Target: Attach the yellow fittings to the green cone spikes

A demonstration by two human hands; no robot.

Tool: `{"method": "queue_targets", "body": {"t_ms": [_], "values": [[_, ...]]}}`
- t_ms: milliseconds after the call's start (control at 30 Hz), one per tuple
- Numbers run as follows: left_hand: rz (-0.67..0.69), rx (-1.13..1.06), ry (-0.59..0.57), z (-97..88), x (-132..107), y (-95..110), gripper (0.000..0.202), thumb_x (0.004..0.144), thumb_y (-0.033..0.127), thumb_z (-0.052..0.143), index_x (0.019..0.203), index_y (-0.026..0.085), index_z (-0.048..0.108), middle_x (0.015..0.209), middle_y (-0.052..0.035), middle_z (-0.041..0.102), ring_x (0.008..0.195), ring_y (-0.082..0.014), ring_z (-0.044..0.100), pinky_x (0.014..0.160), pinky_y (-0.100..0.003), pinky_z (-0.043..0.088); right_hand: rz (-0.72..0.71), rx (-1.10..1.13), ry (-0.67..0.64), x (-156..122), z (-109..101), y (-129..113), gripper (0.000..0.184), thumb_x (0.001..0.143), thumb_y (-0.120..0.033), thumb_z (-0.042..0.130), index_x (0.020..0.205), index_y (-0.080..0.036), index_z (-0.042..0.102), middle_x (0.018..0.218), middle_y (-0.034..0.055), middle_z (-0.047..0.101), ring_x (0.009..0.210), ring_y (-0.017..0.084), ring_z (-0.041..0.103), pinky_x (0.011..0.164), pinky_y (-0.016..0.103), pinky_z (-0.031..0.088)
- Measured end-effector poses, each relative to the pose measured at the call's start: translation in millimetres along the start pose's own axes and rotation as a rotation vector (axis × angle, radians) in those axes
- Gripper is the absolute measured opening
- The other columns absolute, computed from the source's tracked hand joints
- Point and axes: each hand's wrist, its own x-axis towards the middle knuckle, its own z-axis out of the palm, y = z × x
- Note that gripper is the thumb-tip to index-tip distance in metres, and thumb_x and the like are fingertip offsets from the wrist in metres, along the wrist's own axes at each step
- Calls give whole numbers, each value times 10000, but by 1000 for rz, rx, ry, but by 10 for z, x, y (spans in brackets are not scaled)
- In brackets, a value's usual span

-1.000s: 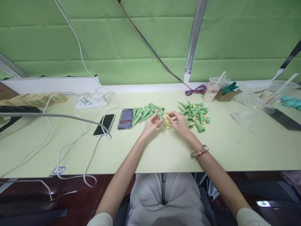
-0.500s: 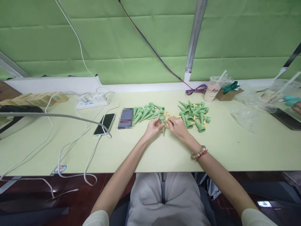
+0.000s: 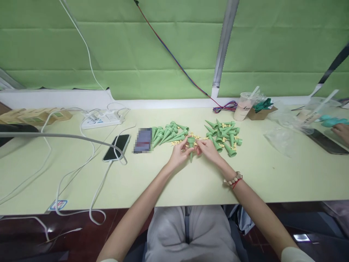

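My left hand (image 3: 178,155) and my right hand (image 3: 209,150) meet over the pale table (image 3: 191,182). Between their fingertips stands a green cone-shaped spike (image 3: 191,145), point down. Both hands pinch it near its wide top, where a small yellow piece shows. A pile of bare green spikes (image 3: 167,133) lies just behind my left hand. A second pile of green spikes with yellow fittings (image 3: 225,134) lies behind my right hand. A few loose yellow pieces (image 3: 194,136) lie between the piles.
A phone on a white cable (image 3: 116,147) and a second dark device (image 3: 143,140) lie to the left. A power strip (image 3: 102,119) sits behind them. A drink cup (image 3: 244,106), plastic bags (image 3: 283,138) and another person's hand (image 3: 342,131) are at the right.
My hands have drawn closer together and slightly toward me, with the green spike now upright between them. The view shifted a little to the right.
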Motion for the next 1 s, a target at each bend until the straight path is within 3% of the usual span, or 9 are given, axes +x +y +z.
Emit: {"method": "queue_targets", "body": {"t_ms": [100, 233, 333, 500, 600, 800, 1000], "values": [[-97, -189, -48, -2, 18, 17, 477, 694, 398, 710, 1090, 155, 600, 796, -9, 545, 611, -118, 605, 512, -213, 476, -135, -173, 62, -5, -103, -24, 582, 871, -627, 401, 535, -189, 585, 519, 14, 589, 503, 148, 544, 557, 286, 437], [-159, -344, -76, -55, 31, 65, 435, 647, 445, 754, 908, 139, 589, 815, -18, 561, 544, -114, 615, 468, -216, 494, -284, -163, 31, 12, -220, -74, 375, 860, -532, 514, 842, -205, 697, 866, 48, 701, 732, 179, 631, 672, 303, 485], [-173, -387, -104, -89, 27, 88, 410, 640, 440, 765, 851, 138, 584, 753, -6, 558, 533, -116, 610, 467, -230, 513, -357, -148, -3, 23, -255, -82, 304, 830, -478, 583, 775, -216, 728, 850, 72, 715, 802, 201, 641, 732, 337, 496], [-175, -421, -218, -160, 13, 120, 362, 666, 404, 760, 872, 136, 630, 763, -43, 605, 584, -128, 617, 486, -232, 522, -219, 1, -108, 16, -283, -97, 282, 705, -499, 704, 717, -220, 747, 826, 80, 725, 743, 201, 655, 673, 334, 526], [-179, -373, -257, -207, -2, 134, 425, 670, 378, 762, 1008, 146, 651, 827, -59, 623, 605, -139, 635, 489, -235, 515, -158, 44, -153, 2, -272, -115, 307, 671, -507, 723, 679, -200, 737, 759, 72, 715, 674, 181, 640, 627, 310, 523], [-139, -244, -176, -202, -5, 51, 658, 669, 346, 755, 1276, 191, 554, 708, 3, 562, 644, -156, 643, 525, -233, 507, -113, 37, -189, -12, -199, -107, 351, 649, -525, 721, 575, -183, 691, 610, 49, 674, 560, 157, 599, 553, 282, 493], [19, -96, -90, -171, 27, -7, 547, 700, 281, 702, 1223, 154, 604, 623, 3, 598, 606, -140, 591, 594, -259, 495, -17, 176, -258, -19, -163, -88, 373, 642, -543, 729, 624, -171, 701, 651, 54, 692, 594, 154, 614, 621, 293, 511]]}}
